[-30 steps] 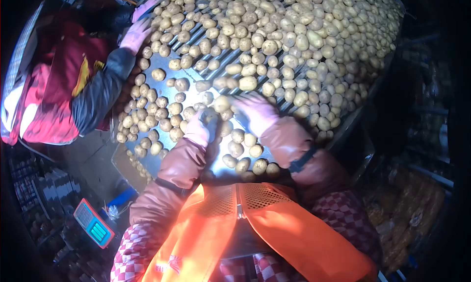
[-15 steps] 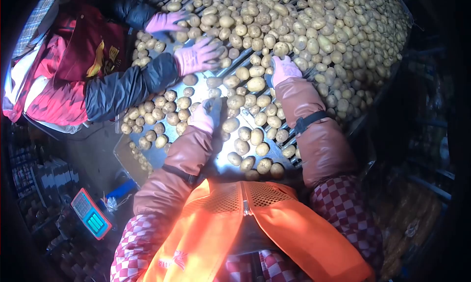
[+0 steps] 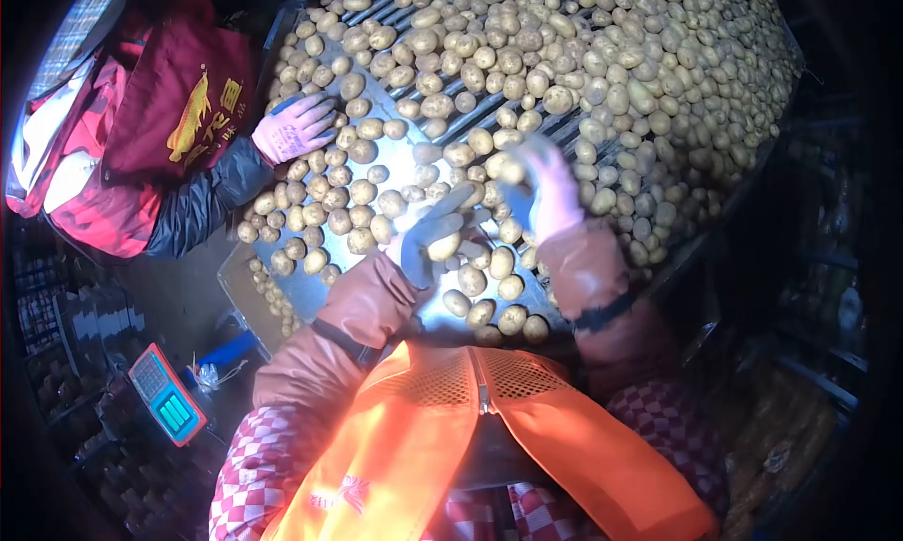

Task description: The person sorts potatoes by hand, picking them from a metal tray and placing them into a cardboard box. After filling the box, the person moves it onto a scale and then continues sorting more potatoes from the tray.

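My left hand [image 3: 428, 238], in a pink glove with a grey palm, is over the near metal tray, its palm turned right and fingers stretched out. A pale potato [image 3: 444, 247] lies against its palm side. To the right, my right hand [image 3: 547, 191] is smeared by motion, its fingers curled around a blurred potato [image 3: 510, 170] at the fingertips. Several loose potatoes [image 3: 472, 279] lie on the metal surface between my hands and my orange vest.
A large heap of potatoes [image 3: 658, 80] covers the slatted rack [image 3: 480, 113] at the back and right. At left, a co-worker's gloved hand [image 3: 295, 129] rests by more potatoes. A red-framed scale display [image 3: 167, 395] stands at lower left.
My right hand has drawn back from the heap toward me, now with a potato. My left hand has turned its palm right and opened its fingers. The co-worker's hands have moved apart.
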A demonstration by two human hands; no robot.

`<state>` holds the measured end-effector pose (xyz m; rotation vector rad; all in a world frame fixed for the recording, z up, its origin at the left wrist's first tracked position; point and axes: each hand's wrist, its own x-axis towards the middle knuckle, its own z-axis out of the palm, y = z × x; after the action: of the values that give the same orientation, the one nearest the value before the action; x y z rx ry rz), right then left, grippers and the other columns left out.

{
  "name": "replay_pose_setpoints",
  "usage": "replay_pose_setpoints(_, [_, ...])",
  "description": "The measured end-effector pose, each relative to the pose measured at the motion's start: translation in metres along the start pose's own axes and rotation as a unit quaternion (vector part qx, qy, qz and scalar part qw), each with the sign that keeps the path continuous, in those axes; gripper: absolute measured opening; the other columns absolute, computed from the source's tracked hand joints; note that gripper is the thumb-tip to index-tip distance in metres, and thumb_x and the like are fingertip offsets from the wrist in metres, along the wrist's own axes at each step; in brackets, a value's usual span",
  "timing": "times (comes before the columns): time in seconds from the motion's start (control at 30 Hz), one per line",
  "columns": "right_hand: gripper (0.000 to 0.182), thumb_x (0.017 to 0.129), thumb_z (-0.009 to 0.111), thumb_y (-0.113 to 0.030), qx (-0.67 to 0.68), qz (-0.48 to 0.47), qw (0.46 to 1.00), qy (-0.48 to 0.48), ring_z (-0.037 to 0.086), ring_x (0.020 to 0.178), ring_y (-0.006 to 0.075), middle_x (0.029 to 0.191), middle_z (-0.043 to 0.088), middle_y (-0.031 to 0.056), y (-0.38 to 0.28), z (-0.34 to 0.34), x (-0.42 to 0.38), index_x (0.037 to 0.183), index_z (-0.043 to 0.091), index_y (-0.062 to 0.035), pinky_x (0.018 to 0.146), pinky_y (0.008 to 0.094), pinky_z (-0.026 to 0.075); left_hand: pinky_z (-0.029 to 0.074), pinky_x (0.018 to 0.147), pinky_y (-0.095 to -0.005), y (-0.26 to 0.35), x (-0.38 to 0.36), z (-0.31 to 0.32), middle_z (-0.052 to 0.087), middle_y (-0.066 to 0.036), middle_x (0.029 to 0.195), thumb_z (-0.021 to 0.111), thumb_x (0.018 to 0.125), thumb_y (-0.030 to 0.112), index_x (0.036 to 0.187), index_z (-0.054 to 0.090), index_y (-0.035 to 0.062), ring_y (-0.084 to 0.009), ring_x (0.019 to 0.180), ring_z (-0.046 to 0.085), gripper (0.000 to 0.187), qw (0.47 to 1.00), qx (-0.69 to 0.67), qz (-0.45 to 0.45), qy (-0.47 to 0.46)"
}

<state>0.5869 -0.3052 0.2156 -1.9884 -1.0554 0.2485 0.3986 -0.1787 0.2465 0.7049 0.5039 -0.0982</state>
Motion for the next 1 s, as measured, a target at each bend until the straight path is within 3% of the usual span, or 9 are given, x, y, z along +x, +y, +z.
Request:
replay_pose_setpoints(0.07, [0.047, 0.092, 0.059, -0.035, 0.021, -0.011, 0.993, -0.112, 0.053, 0.118, 0.0342, 0.13, 0.053, 0.0161, -0.019, 0.016, -0.024, 0.133, 0.054, -0.0138, 0.101, 0.0401, 0.045, 0.044, 0.063, -0.0237, -0.005, 0.007, -0.014, 0.063, -0.007, 0.12, 0.052, 0.096, 0.04, 0.149, 0.038, 0.0116, -0.0128, 0.081, 0.061, 0.062, 0.993, -0.025, -0.004, -0.112])
replay_pose_setpoints(0.17, [0.063, 0.099, 0.047, -0.044, -0.125, -0.038, 0.984, -0.122, 0.046, 0.131, 0.0303, 0.147, 0.042, 0.0153, -0.062, 0.029, -0.058, 0.149, 0.033, -0.0089, 0.111, 0.0356, 0.036, 0.043, 0.066, -0.024, -0.034, 0.006, -0.017, 0.063, -0.004, 0.12, 0.047, 0.1, 0.046, 0.148, 0.04, 0.0128, -0.0103, 0.079, 0.056, 0.058, 0.951, 0.186, 0.244, -0.035])
replay_pose_setpoints(0.2, [0.068, 0.099, 0.046, -0.043, -0.152, -0.024, 0.965, -0.211, 0.037, 0.14, 0.0273, 0.157, 0.028, 0.0148, -0.066, 0.024, -0.055, 0.152, 0.027, -0.0045, 0.115, 0.0325, 0.031, 0.042, 0.067, -0.0238, -0.035, 0.004, -0.017, 0.063, -0.004, 0.118, 0.046, 0.101, 0.044, 0.147, 0.041, 0.0128, -0.01, 0.077, 0.055, 0.056, 0.97, 0.138, 0.198, -0.006])
replay_pose_setpoints(0.3, [0.047, 0.096, 0.055, -0.036, 0.218, 0.165, 0.941, -0.2, 0.058, 0.11, 0.02, 0.118, 0.057, 0.0105, -0.057, 0.021, -0.028, 0.126, 0.052, 0.0, 0.101, 0.029, 0.044, 0.045, 0.081, -0.0277, -0.035, 0.015, -0.04, 0.059, -0.005, 0.117, 0.047, 0.102, 0.032, 0.147, 0.039, 0.0106, -0.0149, 0.095, 0.056, 0.051, 0.983, -0.086, 0.098, -0.125])
replay_pose_setpoints(0.37, [0.017, 0.09, 0.065, -0.02, 0.524, 0.529, 0.668, 0.01, 0.064, 0.079, 0.01, 0.08, 0.065, -0.0008, -0.085, 0.006, 0.03, 0.096, 0.066, -0.0041, 0.084, 0.0247, 0.052, 0.047, 0.088, -0.0298, -0.008, -0.006, -0.008, 0.055, -0.007, 0.121, 0.052, 0.099, 0.031, 0.149, 0.035, 0.0078, -0.019, 0.108, 0.057, 0.057, 0.988, -0.13, 0.071, -0.048])
replay_pose_setpoints(0.43, [0.023, 0.088, 0.063, -0.007, 0.406, 0.314, 0.857, -0.037, 0.065, 0.094, 0.0165, 0.1, 0.068, 0.0055, -0.045, 0.002, 0.062, 0.111, 0.066, -0.0043, 0.089, 0.0292, 0.05, 0.047, 0.086, -0.0301, -0.009, -0.007, -0.009, 0.051, -0.008, 0.126, 0.062, 0.091, 0.038, 0.151, 0.03, 0.0062, -0.0203, 0.111, 0.055, 0.075, 0.99, -0.125, 0.061, -0.026])
replay_pose_setpoints(0.5, [0.035, 0.088, 0.062, -0.008, 0.022, 0.03, 0.999, 0.005, 0.063, 0.108, 0.0207, 0.117, 0.067, 0.015, 0.01, 0.011, 0.096, 0.123, 0.063, -0.0023, 0.096, 0.033, 0.048, 0.047, 0.087, -0.0305, -0.013, -0.006, -0.018, 0.05, -0.008, 0.128, 0.065, 0.087, 0.039, 0.151, 0.029, 0.0066, -0.0204, 0.112, 0.054, 0.08, 0.988, -0.137, 0.065, -0.037])
replay_pose_setpoints(0.73, [0.06, 0.086, 0.055, -0.009, -0.369, -0.11, 0.922, 0.024, 0.051, 0.122, 0.0358, 0.134, 0.052, 0.0129, 0.04, 0.069, 0.182, 0.144, 0.039, -0.0127, 0.102, 0.04, 0.044, 0.047, 0.085, -0.027, 0.007, -0.009, -0.02, 0.051, -0.011, 0.131, 0.061, 0.084, 0.03, 0.151, 0.029, 0.0064, -0.0207, 0.115, 0.052, 0.079, 0.99, -0.125, 0.046, -0.054])
replay_pose_setpoints(1.0, [0.034, 0.085, 0.064, -0.018, -0.512, 0.044, 0.833, -0.206, 0.06, 0.107, 0.0309, 0.119, 0.051, 0.0111, 0.0, 0.069, 0.178, 0.118, 0.059, -0.0208, 0.08, 0.0409, 0.056, 0.052, 0.08, -0.0229, -0.001, -0.005, -0.042, 0.044, -0.016, 0.145, 0.069, 0.087, 0.028, 0.154, 0.026, 0.0143, -0.0179, 0.103, 0.059, 0.081, 0.979, -0.17, 0.035, -0.106])
